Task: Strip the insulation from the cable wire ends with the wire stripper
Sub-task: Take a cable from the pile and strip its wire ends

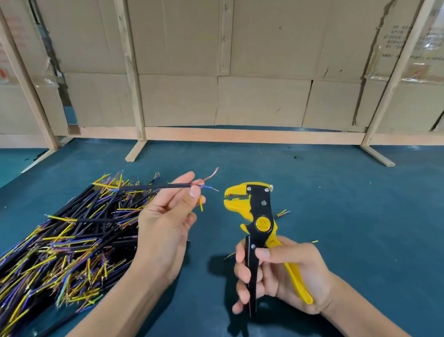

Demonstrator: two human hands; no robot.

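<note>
My left hand (166, 220) pinches a black cable (153, 187) near its end, above the blue table. Three thin wires fan out past my fingers: a red one (205, 179) with bare copper at its tip, a blue one (207, 187) and a yellow one (201, 204) pointing down. My right hand (279, 272) grips the handles of a yellow and black wire stripper (256, 218), held upright. Its jaws (233, 196) point left, a short gap from the wire ends.
A big pile of black cables (57, 250) with yellow, blue and brown wire ends lies on the blue table (365, 210) at the left. Small wire scraps (282, 212) lie behind the stripper. A wooden frame backed with cardboard (233, 61) stands along the far edge.
</note>
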